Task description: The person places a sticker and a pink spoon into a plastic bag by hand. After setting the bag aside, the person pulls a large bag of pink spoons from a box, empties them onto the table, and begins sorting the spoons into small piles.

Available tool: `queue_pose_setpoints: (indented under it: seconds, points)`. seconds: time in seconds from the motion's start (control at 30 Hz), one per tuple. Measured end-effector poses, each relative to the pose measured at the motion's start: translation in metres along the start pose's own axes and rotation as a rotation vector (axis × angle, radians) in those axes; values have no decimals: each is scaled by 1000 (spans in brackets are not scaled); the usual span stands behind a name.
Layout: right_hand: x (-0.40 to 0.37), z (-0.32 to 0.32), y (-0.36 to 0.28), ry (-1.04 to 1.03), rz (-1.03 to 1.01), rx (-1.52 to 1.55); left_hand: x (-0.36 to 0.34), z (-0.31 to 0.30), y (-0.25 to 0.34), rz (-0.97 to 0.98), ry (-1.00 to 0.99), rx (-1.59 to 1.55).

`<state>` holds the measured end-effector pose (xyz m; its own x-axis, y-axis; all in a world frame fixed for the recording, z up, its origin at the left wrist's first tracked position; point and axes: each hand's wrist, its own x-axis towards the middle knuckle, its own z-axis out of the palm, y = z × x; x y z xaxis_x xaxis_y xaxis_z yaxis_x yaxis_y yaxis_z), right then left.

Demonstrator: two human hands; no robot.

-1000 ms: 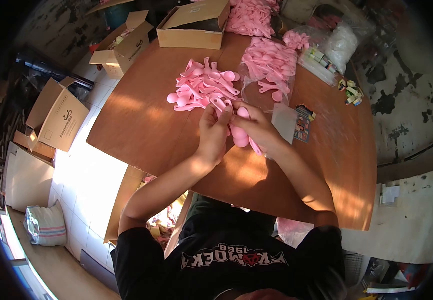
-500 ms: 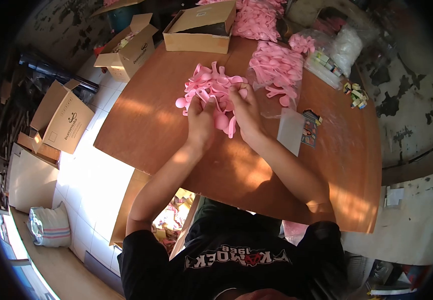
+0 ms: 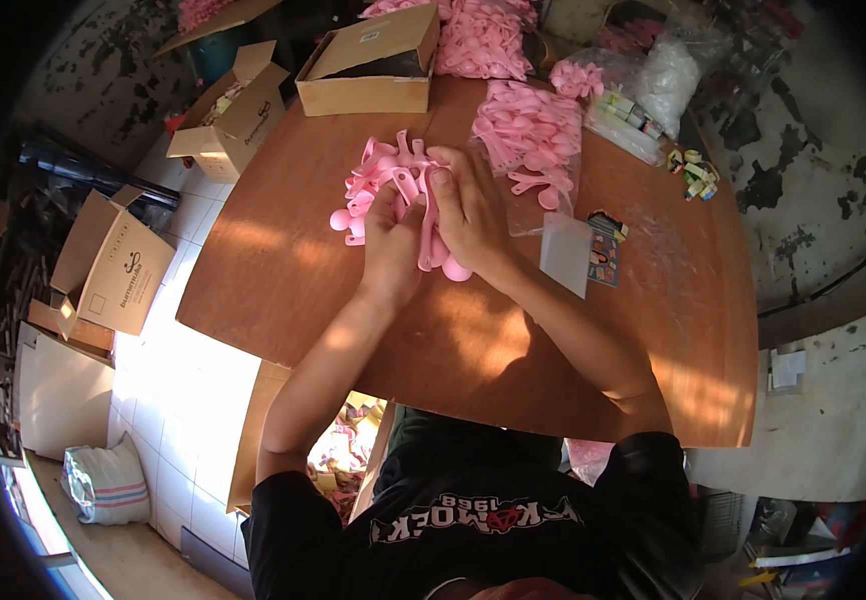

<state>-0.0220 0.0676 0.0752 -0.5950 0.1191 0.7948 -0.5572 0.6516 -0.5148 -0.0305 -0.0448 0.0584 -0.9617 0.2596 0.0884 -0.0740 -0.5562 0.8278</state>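
Observation:
Pink plastic spoons [image 3: 378, 165] lie in a loose pile on the brown table [image 3: 283, 230]. At the near side of the pile, my left hand [image 3: 393, 245] is closed on pink spoons, its thumb and fingers pressed together. My right hand [image 3: 468, 205] curls over the right side of the pile, close beside my left, with pink spoons under its fingers and thumb. Some spoon bowls stick out below and between both hands. The palms and many fingertips are hidden.
A transparent bag of pink spoons [image 3: 528, 125] lies right of the pile, near a white sheet [image 3: 566, 255] and a printed card [image 3: 604, 262]. An open cardboard box [image 3: 368, 92] stands at the table's back. More cartons [image 3: 133, 265] stand on the left.
My right hand has moved in toward my left and now covers the right part of the pile. The whole view has shifted slightly.

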Motion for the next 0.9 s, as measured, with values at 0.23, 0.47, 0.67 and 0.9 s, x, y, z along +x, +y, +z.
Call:
queue_pose_setpoints:
  seconds: [0.23, 0.47, 0.67, 0.9]
  points:
    - [-8, -79, 78, -714, 176, -1123, 29, -16, 32, 74, -27, 282]
    - [-9, -86, 102, -856, 195, -1139, 77, -40, 27, 346, -33, 633]
    - [-12, -111, -53, -775, 55, -482, 100, -67, 43, 357, -13, 1058]
    - [-11, -8, 4, -651, -204, -651, 140, -40, 6, 442, -85, 1634]
